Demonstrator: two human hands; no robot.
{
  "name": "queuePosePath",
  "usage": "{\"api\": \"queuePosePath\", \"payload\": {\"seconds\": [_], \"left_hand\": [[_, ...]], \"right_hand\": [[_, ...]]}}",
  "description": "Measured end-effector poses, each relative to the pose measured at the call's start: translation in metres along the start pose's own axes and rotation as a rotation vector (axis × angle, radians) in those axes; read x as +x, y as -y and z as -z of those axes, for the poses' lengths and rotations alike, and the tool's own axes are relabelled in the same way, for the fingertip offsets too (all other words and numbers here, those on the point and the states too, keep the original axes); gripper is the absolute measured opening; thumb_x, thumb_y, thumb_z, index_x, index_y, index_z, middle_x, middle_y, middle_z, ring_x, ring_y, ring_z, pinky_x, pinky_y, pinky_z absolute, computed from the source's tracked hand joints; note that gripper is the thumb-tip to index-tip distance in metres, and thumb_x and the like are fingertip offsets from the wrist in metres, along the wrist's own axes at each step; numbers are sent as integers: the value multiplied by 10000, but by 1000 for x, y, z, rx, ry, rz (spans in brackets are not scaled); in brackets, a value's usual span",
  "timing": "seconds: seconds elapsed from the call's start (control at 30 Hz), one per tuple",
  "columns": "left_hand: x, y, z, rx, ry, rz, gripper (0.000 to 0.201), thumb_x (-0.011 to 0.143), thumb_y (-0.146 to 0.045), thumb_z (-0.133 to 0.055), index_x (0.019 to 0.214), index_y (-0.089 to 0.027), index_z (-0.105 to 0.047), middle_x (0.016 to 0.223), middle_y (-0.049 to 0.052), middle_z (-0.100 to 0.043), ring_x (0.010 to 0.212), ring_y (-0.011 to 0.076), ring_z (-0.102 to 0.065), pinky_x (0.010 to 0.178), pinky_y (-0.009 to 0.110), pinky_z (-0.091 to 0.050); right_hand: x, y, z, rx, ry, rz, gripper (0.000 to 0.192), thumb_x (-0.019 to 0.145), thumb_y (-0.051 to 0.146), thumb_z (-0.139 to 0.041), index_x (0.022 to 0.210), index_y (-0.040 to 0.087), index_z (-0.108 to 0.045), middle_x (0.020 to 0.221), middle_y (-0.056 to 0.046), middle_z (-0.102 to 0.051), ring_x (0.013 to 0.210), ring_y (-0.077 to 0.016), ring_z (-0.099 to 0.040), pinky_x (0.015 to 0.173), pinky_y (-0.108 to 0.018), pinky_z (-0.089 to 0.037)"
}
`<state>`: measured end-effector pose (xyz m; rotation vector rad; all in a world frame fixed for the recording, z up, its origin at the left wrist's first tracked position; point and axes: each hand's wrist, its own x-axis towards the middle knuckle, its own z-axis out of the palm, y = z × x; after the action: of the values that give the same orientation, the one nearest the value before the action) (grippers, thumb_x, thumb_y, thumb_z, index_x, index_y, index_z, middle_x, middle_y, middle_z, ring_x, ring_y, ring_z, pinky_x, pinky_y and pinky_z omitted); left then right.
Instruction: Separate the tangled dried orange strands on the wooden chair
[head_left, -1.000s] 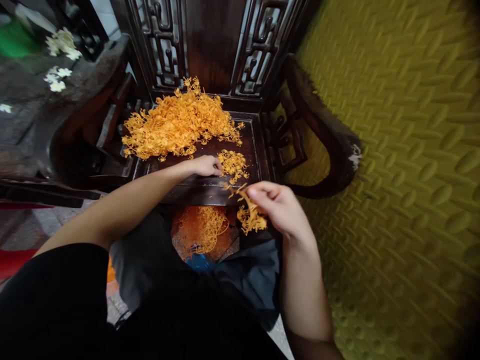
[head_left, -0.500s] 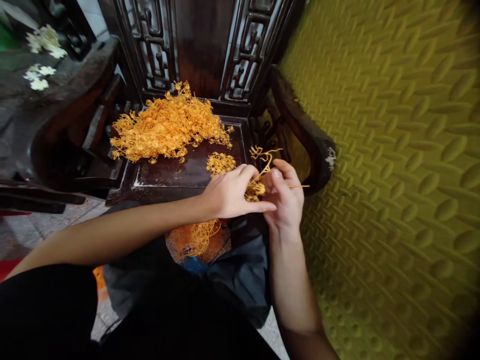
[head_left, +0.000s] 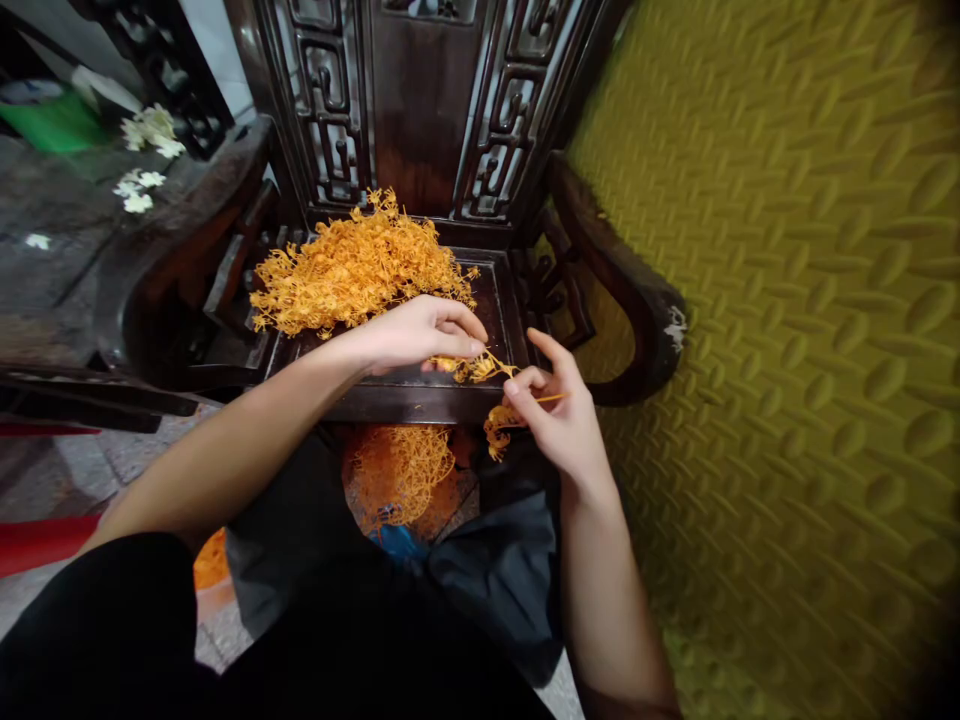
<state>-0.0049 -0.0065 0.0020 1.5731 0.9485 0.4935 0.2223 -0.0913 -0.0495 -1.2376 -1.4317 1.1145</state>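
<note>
My right hand [head_left: 562,415] is closed in a pinch on an orange branched plastic sprig [head_left: 498,430], whose thin stem sticks out past the fingers; the index finger is raised. To its left my left hand [head_left: 427,335] is closed, thumb and fingertips together at an orange strand that runs towards the right hand. Small orange pieces [head_left: 480,368] lie just below and beside the left fingertips, partly hidden by that hand. Behind it, a big heap of orange plastic sprigs [head_left: 360,265] covers much of the dark wooden chair seat [head_left: 390,402].
A carved chair back [head_left: 412,130] rises behind the heap. The right armrest [head_left: 637,290] stands close to a yellow textured wall [head_left: 795,300]. Below the seat's front edge, more orange strands [head_left: 405,470] lie low between the legs. White flowers [head_left: 139,190] and a green bowl [head_left: 52,120] are on the left.
My left hand has moved left, away from the right hand, over the small pile on the seat. My right hand has lowered slightly, and the sprig now hangs left of its fingers. The view has shifted.
</note>
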Motion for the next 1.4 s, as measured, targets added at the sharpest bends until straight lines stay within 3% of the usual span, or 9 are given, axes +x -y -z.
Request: {"api": "queuePosePath", "payload": {"seconds": [0.13, 0.23, 0.37, 0.5, 0.7, 0.9, 1.1, 1.27, 1.4], "left_hand": [[-3, 0, 2, 39, 99, -37, 286, 774, -281, -755, 1036, -169, -731, 952, 81, -756, 811, 164, -705, 682, 291, -529], [-8, -1, 0, 113, 212, -98, 247, 748, -226, -753, 991, -187, -730, 914, 51, -757, 829, 169, -712, 743, 300, -532], [-15, -8, -9, 273, 265, -221, 316, 761, -155, -710, 1067, -220, -668, 921, 18, -743, 829, 153, -695, 746, 274, -515], [-13, -14, -14, 495, -8, -371, 319, 760, -170, -726, 1064, -202, -637, 992, 35, -717, 882, 163, -660, 768, 271, -488], [-1, -5, -5, 514, -92, -382, 228, 815, -326, -755, 1002, -204, -713, 888, 12, -723, 772, 133, -641, 728, 256, -466], [1, 0, -10, 474, -10, -365, 133, 853, -324, -714, 906, -203, -701, 791, -4, -715, 721, 121, -644, 705, 253, -457], [25, 33, 15, 473, -355, -78, 252, 786, -240, -717, 1031, -195, -681, 754, 20, -684, 676, 147, -603, 708, 320, -482], [65, 73, 12, 316, -290, -32, 218, 851, -341, -681, 982, -171, -717, 868, 74, -719, 734, 148, -636, 754, 328, -518], [70, 68, -5, 540, -315, -183, 351, 865, -389, -677, 1131, -170, -744, 1202, 127, -681, 1024, 215, -653, 973, 382, -485]], "right_hand": [[1, 6, 3, -187, -240, 239, 521, 841, 611, -688, 1245, 282, -687, 1185, -89, -584, 1031, -223, -605, 831, -358, -541], [4, 15, 4, 13, -470, 372, 657, 919, 779, -339, 1232, 296, -656, 1265, -115, -573, 1170, -275, -603, 896, -424, -541], [4, 19, -13, 114, -215, 260, 492, 943, 650, -502, 1302, 322, -582, 1162, -95, -640, 1030, -240, -658, 833, -392, -548], [1, 12, -33, 11, 20, 32, 507, 914, 497, -672, 1350, 267, -557, 847, -16, -615, 713, -160, -572, 644, -295, -482], [1, 10, -31, -57, -57, -40, 341, 960, 493, -600, 906, 176, -713, 777, -24, -622, 698, -141, -537, 642, -267, -433], [-5, 6, -26, -39, -181, -56, 341, 926, 496, -650, 832, 172, -701, 717, -22, -603, 617, -128, -487, 559, -256, -383], [0, 1, 2, 221, -548, 26, 300, 890, 486, -702, 821, 203, -630, 524, 80, -347, 433, -75, -277, 426, -221, -241], [11, 3, 11, 479, -243, -195, 276, 862, 464, -712, 939, 201, -681, 579, 64, -398, 448, -71, -329, 388, -203, -254], [12, 4, 6, 574, -177, -281, 345, 774, 331, -780, 1086, 198, -716, 798, -1, -616, 593, -95, -556, 465, -223, -430]]}}
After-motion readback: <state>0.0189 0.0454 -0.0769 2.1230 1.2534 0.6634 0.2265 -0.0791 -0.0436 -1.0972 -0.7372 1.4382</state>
